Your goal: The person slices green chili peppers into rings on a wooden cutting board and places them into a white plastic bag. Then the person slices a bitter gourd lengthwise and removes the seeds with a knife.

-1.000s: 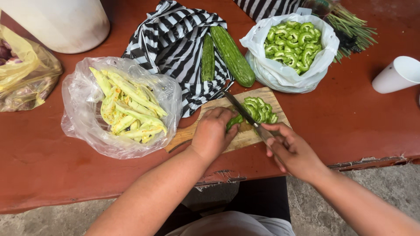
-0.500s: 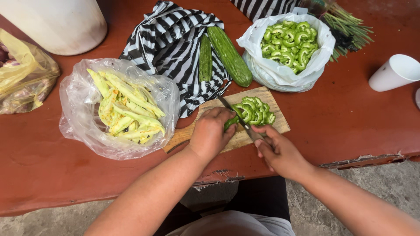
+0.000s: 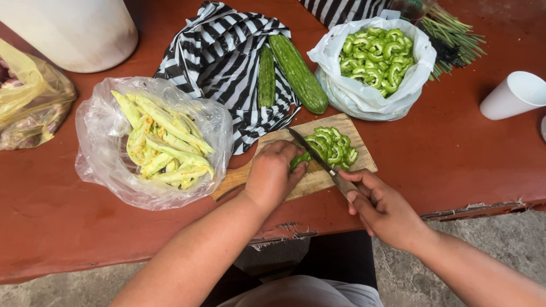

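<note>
— Two hands work here, at the near edge of the red-brown table [image 3: 455, 165]. What is the largest thing on it?

— The white bucket [image 3: 74, 31] at the far left corner. After it comes the black-and-white striped cloth [image 3: 222, 62], and two whole bitter gourds [image 3: 296, 71] lie on it side by side, their long axes running from far to near.

— And the bags?

— A clear bag of pale yellow-green strips [image 3: 153, 142] stands at the left, touching the cloth. A white bag of green slices [image 3: 375, 57] is at the far right, just beside the gourds. A yellowish bag [image 3: 28, 108] is at the left edge, and a white cup [image 3: 515, 94] at the right.

— Where is the cutting?

— On the wooden cutting board [image 3: 358, 165], between the two bags. The left hand [image 3: 273, 173] is curled, fingers pressing down a bitter gourd piece [image 3: 298, 161]; most of it is hidden under the hand, so I cannot tell its axis well.

— And the knife?

— The right hand [image 3: 384, 207] is closed around the handle. The knife [image 3: 313, 153] runs diagonal, its tip pointing far-left toward the cloth, the blade across the piece. The cut slices [image 3: 335, 146] are piled just right of the blade.
</note>
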